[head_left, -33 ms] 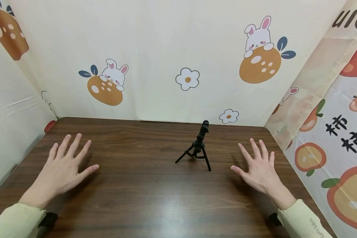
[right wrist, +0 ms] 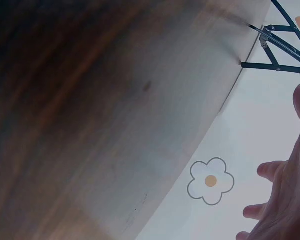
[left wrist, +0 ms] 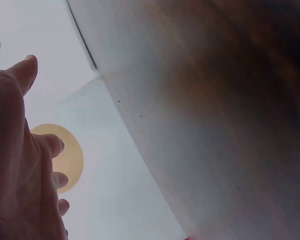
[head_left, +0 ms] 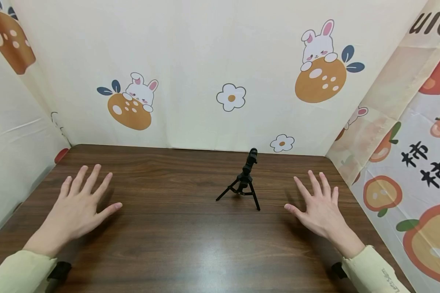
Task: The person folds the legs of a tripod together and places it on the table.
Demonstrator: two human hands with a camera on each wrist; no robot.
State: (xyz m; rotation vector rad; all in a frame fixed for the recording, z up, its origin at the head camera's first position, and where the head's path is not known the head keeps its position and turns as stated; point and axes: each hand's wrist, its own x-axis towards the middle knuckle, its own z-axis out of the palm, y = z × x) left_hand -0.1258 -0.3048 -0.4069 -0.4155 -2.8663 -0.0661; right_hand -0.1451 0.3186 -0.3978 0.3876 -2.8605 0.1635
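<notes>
A small black tripod stands upright on the dark wooden table, right of the middle, its legs spread and its top tilted a little to the right. To its right, my right hand hovers over the table with fingers spread, apart from the tripod. My left hand is held the same way on the left side, palm down and holding nothing. In the right wrist view the tripod's legs show beyond the thumb. The left wrist view shows my left hand with only the table beside it.
A cream curtain printed with rabbits and flowers hangs along the table's far edge. More printed cloth borders the right side, and a white cloth the left. Black bands sit at the wrists by pale green sleeves.
</notes>
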